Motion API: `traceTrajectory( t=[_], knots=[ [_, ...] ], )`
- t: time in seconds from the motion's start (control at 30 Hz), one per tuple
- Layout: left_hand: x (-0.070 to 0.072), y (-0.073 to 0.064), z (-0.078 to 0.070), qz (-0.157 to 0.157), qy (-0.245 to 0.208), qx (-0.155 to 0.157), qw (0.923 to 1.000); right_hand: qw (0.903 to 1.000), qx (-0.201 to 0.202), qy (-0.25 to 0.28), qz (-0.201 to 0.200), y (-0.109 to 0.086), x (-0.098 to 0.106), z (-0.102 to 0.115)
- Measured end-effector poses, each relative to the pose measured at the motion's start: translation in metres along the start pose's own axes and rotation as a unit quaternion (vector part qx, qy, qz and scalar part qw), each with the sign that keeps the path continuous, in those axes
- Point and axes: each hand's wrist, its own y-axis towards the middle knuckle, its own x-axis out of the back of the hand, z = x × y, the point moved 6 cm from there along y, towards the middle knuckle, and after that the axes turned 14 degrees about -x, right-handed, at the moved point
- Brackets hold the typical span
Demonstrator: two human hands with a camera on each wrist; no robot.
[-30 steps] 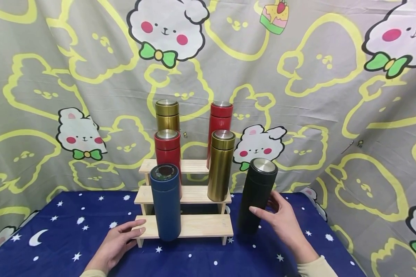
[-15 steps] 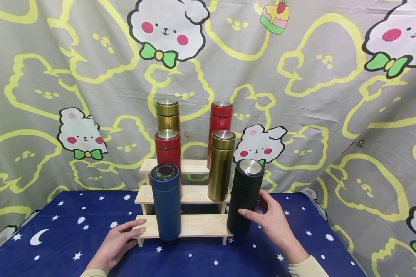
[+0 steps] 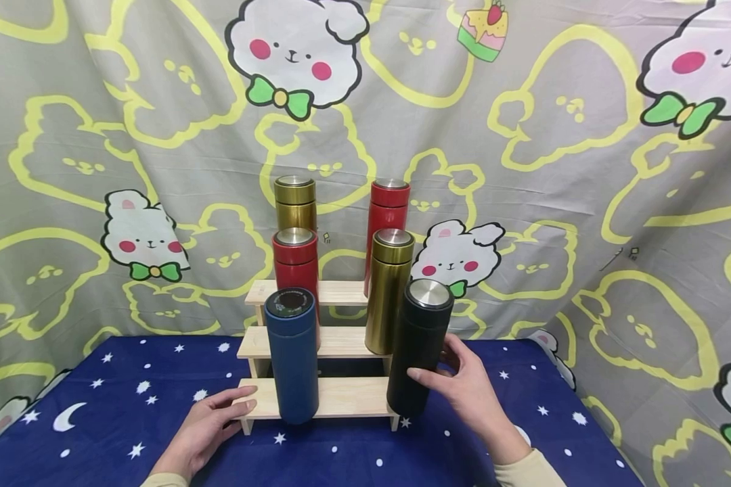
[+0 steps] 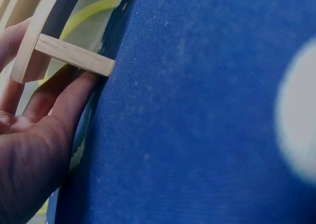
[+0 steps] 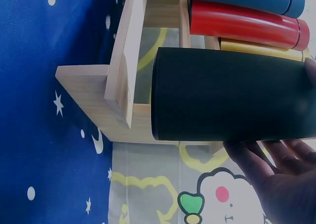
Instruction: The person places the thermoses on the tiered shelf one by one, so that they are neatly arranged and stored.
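Observation:
My right hand [image 3: 475, 396] grips a black thermos bottle [image 3: 420, 352] from its right side, thumb across the front. In the right wrist view, the base of the black thermos [image 5: 222, 95] hangs slightly above the lowest step, at its right end. My left hand [image 3: 197, 429] holds the left end of the stepped wooden stand [image 3: 353, 398]; the left wrist view has its fingers around the board [image 4: 29, 46] and close to the leg [image 4: 76, 56]. A blue thermos [image 3: 292, 368] stands upright on the left of that lowest step.
On the middle step stand a red thermos [image 3: 295, 270] and a gold thermos [image 3: 390, 297]. The top step bears another gold thermos [image 3: 295, 203] and another red thermos [image 3: 388, 210]. Below lies a dark blue star-patterned cloth [image 3: 158, 406]; behind hangs a cartoon-print curtain [image 3: 524, 203].
The right hand has carried the black thermos leftward, from beside the stand to over the right end of the lowest step. My left hand has stayed at the stand's left end.

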Motion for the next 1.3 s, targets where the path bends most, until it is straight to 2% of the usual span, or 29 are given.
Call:
traceTrajectory(
  t=[0.4,0.8,1.3],
  knots=[
    [0.000,0.000,-0.001,-0.001,0.004,0.002,1.0000,1.0000,-0.003,0.000,0.005,0.000,-0.003,-0.001],
    [-0.001,0.000,-0.002,-0.001,0.003,0.002,1.0000,0.9995,0.003,0.016,0.026,0.004,-0.017,-0.003],
    [-0.001,0.001,0.000,0.004,-0.004,0.008,1.0000,0.9996,-0.005,0.024,0.013,0.014,-0.027,-0.011]
  ],
)
